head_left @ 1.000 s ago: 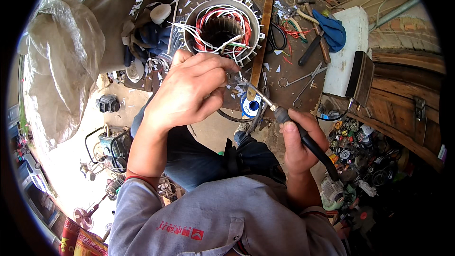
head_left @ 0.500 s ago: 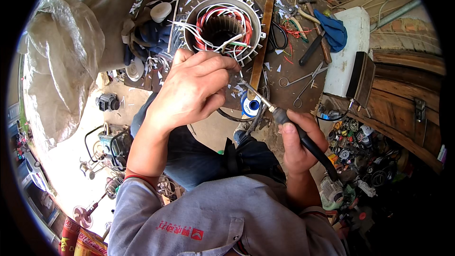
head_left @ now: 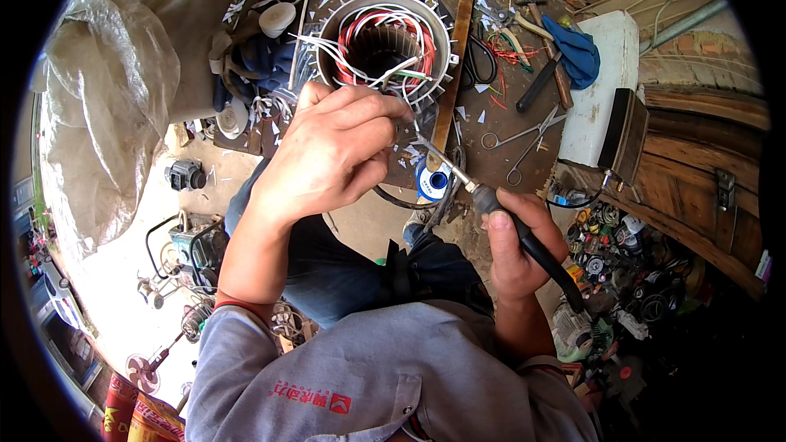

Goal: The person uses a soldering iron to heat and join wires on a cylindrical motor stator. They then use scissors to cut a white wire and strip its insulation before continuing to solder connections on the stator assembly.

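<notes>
My left hand [head_left: 332,151] is closed in a pinch at the front rim of a metal motor stator [head_left: 323,41], with a white wire [head_left: 409,102] at its fingertips. Red and white wires [head_left: 352,41] loop inside the stator. In my right hand [head_left: 524,241] is the dark handle of a soldering iron [head_left: 483,196]; its metal tip [head_left: 423,141] meets the wire end by my left fingertips. Just below, a blue and white spool [head_left: 442,188] lies beside a long flat wooden strip [head_left: 463,8].
Scissors [head_left: 540,137], a hammer [head_left: 557,74], cut wires and a blue cloth [head_left: 573,45] lie right on the bench [head_left: 508,106]. A white block [head_left: 598,49] stands beyond. Plastic sheeting [head_left: 106,106] hangs left; machines [head_left: 196,254] stand below it, and piled parts [head_left: 622,278] lie lower right.
Both hands and the iron are nearly still. A faint grey haze now shows above the iron's tip, beside my left fingertips.
</notes>
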A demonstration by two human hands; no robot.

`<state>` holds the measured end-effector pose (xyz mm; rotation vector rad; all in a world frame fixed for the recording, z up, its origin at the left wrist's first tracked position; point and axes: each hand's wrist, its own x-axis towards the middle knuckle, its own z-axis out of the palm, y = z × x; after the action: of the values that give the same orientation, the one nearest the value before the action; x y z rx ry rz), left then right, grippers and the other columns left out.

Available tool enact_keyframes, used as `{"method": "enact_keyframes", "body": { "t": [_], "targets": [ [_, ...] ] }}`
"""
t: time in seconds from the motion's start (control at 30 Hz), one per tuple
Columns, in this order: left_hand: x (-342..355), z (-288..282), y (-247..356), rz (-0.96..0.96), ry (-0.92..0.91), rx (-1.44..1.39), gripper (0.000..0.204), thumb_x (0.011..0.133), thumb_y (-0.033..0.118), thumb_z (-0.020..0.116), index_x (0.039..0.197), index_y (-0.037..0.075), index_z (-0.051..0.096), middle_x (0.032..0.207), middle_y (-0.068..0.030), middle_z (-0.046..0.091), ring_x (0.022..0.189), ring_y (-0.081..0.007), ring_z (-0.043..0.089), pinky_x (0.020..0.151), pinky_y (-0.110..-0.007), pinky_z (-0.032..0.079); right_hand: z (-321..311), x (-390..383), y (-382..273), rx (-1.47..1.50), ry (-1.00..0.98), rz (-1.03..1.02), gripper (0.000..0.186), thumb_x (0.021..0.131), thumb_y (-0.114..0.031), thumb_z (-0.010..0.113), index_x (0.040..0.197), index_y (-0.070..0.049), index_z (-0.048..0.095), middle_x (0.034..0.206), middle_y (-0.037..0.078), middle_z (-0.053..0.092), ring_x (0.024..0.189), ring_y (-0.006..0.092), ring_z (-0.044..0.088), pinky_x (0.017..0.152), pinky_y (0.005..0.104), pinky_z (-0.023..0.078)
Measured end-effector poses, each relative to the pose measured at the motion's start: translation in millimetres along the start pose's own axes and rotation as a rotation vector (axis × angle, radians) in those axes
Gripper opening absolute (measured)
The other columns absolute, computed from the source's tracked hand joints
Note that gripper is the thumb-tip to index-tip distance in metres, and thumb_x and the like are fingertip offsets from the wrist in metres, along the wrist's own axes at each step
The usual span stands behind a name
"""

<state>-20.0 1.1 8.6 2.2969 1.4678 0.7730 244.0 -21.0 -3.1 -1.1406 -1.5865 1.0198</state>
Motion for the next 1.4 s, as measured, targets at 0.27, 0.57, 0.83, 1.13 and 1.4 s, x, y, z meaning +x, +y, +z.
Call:
{"method": "enact_keyframes", "body": {
  "t": [0.27, 0.57, 0.83, 1.13, 1.4],
  "targets": [
    [0.1, 0.5, 0.5, 0.002, 0.006, 0.002, 0.017, 0.066, 0.003, 0.068, 0.076, 0.010, 0.057, 0.111, -0.0002, 0.068, 0.098, -0.0196, 0.062, 0.078, -0.035, 0.035, -1.3, 0.6, -0.3, -0.025, -0.006, -0.008, 0.022, 0.083, -0.003, 0.072, 0.103, 0.006, 0.069, 0.084, 0.015, 0.069, 0.070, 0.0194, 0.066, 0.062, 0.0286, 0.052],
    [-0.2, 0.7, 0.3, -0.008, -0.010, 0.016, 0.016, 0.065, 0.004, 0.069, 0.076, 0.010, 0.058, 0.111, 0.0003, 0.068, 0.097, -0.0187, 0.062, 0.078, -0.034, 0.035, -1.9, 2.2, -1.4, -0.035, -0.009, -0.012, 0.022, 0.082, -0.003, 0.072, 0.103, 0.005, 0.070, 0.084, 0.014, 0.069, 0.070, 0.0193, 0.065, 0.062, 0.0283, 0.051],
    [-0.2, 1.3, 0.9, -0.008, -0.001, 0.027, 0.016, 0.066, 0.006, 0.070, 0.077, 0.011, 0.059, 0.111, 0.0008, 0.068, 0.096, -0.0187, 0.062, 0.078, -0.035, 0.035, -2.5, 1.9, -1.7, -0.038, -0.008, -0.007, 0.023, 0.082, -0.003, 0.073, 0.103, 0.005, 0.070, 0.084, 0.014, 0.069, 0.070, 0.0191, 0.065, 0.063, 0.0283, 0.051],
    [0.9, 4.8, 0.7, -0.001, 0.023, 0.043, 0.015, 0.066, 0.005, 0.069, 0.076, 0.011, 0.059, 0.110, 0.0013, 0.068, 0.095, -0.0179, 0.062, 0.076, -0.034, 0.036, -2.5, 1.6, 0.2, -0.033, -0.003, -0.012, 0.022, 0.082, -0.002, 0.072, 0.102, 0.006, 0.070, 0.085, 0.014, 0.068, 0.070, 0.0188, 0.065, 0.063, 0.0283, 0.051],
    [1.1, 2.5, 0.9, -0.013, 0.013, 0.038, 0.015, 0.065, 0.004, 0.068, 0.075, 0.010, 0.058, 0.107, 0.0011, 0.069, 0.094, -0.0174, 0.062, 0.075, -0.034, 0.036, -5.3, 1.3, -1.8, -0.029, 0.018, 0.011, 0.023, 0.081, -0.004, 0.073, 0.102, 0.006, 0.070, 0.083, 0.014, 0.068, 0.069, 0.0187, 0.064, 0.062, 0.0283, 0.050]
  ]
}}
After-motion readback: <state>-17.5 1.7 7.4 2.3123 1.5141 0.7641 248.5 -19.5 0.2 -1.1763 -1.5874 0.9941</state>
